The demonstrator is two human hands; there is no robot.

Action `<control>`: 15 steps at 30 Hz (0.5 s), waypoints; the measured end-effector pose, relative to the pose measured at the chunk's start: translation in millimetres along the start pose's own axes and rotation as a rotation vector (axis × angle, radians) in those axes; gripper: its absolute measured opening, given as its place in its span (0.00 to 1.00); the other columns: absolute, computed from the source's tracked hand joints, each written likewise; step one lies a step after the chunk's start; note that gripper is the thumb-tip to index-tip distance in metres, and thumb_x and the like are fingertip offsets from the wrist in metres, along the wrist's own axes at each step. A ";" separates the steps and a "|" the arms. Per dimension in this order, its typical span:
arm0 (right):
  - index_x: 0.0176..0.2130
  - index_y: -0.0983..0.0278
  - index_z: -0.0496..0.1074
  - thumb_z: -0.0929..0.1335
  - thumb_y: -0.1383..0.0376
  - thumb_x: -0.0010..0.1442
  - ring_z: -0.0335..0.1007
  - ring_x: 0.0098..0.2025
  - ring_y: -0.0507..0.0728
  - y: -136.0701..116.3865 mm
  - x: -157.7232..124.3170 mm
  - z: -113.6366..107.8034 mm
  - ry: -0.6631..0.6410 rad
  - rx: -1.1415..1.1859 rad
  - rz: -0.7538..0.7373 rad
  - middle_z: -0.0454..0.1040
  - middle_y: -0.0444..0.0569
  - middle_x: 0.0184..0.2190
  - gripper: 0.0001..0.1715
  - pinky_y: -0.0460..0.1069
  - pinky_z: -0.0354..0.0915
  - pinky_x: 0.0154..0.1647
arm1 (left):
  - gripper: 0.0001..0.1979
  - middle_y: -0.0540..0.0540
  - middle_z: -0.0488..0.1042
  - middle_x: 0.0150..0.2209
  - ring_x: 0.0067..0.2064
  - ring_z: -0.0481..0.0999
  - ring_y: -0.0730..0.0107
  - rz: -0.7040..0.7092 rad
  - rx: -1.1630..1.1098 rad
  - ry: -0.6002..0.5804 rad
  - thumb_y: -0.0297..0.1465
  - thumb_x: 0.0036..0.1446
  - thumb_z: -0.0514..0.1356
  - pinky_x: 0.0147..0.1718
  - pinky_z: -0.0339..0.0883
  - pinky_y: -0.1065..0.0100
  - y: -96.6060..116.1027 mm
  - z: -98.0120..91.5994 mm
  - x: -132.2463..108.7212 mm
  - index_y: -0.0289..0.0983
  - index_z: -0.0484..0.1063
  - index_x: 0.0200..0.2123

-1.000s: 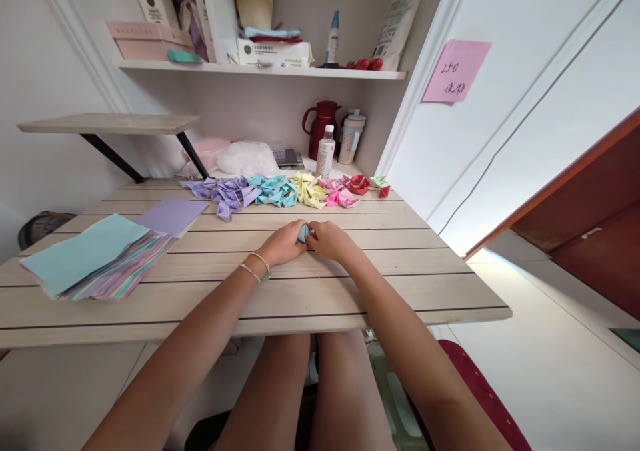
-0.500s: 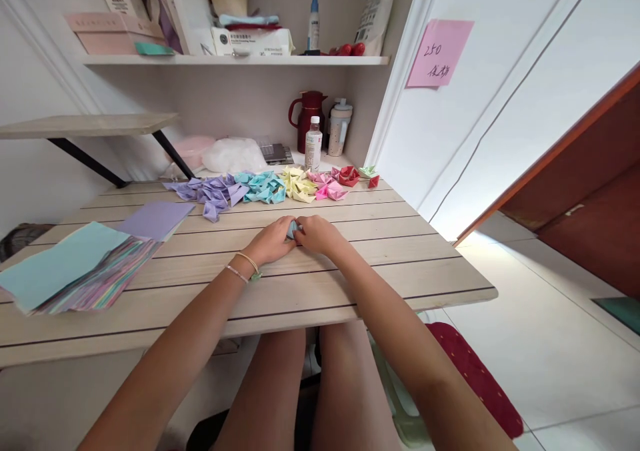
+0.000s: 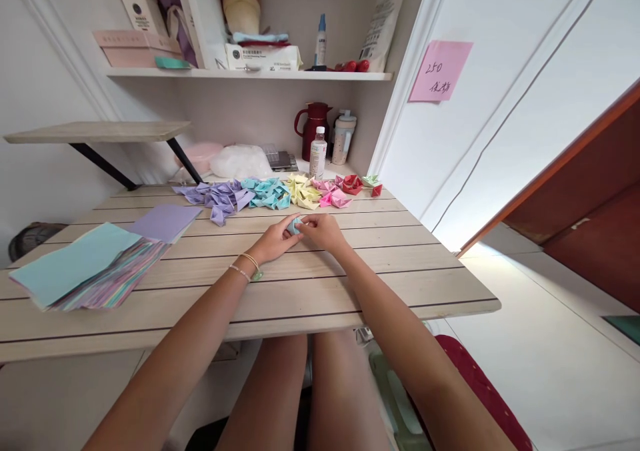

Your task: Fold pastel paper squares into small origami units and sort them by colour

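A small folded piece of light-blue paper [image 3: 293, 225] is held between my two hands, above the middle of the table. My left hand [image 3: 276, 239] grips it from the left, thumb in front and fingers behind. On its right side, my right hand [image 3: 323, 231] pinches the edge with fingertips; part of the paper is hidden by the fingers. Just beyond lie folded paper shapes in colour groups: purple [image 3: 223, 197], blue [image 3: 267, 192], yellow [image 3: 303, 191], pink [image 3: 333, 194], red [image 3: 351, 184] and green [image 3: 371, 181].
At the left lie a fanned stack of coloured paper sheets [image 3: 75, 264] and purple sheets [image 3: 167, 223]. A small raised shelf [image 3: 100, 131] stands behind them. At the back are a bottle [image 3: 318, 154], a dark red jug [image 3: 315, 131] and a tumbler [image 3: 343, 137].
My view has tilted slightly upward and shifted left. Both hands still hold the blue paper, and my right fingers have shifted on it, so more of the paper shows.
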State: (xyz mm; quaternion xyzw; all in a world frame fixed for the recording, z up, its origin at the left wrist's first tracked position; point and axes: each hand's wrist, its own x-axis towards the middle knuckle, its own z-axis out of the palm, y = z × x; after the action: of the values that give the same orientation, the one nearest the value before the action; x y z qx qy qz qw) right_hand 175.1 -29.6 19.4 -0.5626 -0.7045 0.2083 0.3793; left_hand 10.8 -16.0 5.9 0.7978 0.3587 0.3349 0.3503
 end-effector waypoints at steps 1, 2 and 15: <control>0.31 0.65 0.76 0.65 0.56 0.51 0.54 0.19 0.47 0.6 0.3 0.1 0.017 0.007 -0.007 0.62 0.39 0.14 0.17 0.43 0.48 0.21 | 0.30 0.51 0.68 0.27 0.26 0.65 0.76 -0.001 -0.029 0.000 0.38 0.50 0.58 0.25 0.62 0.73 -0.9 0.0 0.6 0.37 0.58 0.56; 0.31 0.65 0.76 0.65 0.56 0.50 0.54 0.19 0.47 1.1 0.6 0.2 0.033 0.010 -0.009 0.61 0.38 0.14 0.17 0.43 0.47 0.21 | 0.29 0.50 0.69 0.29 0.26 0.66 0.76 -0.002 -0.066 -0.001 0.37 0.50 0.59 0.26 0.63 0.73 -2.1 0.2 1.3 0.37 0.59 0.55; 0.33 0.66 0.73 0.66 0.60 0.51 0.66 0.27 0.50 4.9 3.7 4.7 0.068 0.199 -0.004 0.74 0.45 0.27 0.13 0.43 0.61 0.29 | 0.16 0.45 0.73 0.34 0.33 0.74 0.70 -0.086 -0.401 0.093 0.37 0.51 0.59 0.38 0.69 0.65 -13.8 4.5 9.0 0.34 0.66 0.41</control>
State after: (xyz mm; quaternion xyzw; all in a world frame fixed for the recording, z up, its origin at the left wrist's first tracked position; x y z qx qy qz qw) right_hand 174.3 -24.0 14.0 -0.5272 -0.6681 0.2572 0.4577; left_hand 14.4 -3.3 -5.0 0.6798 0.3346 0.4206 0.4991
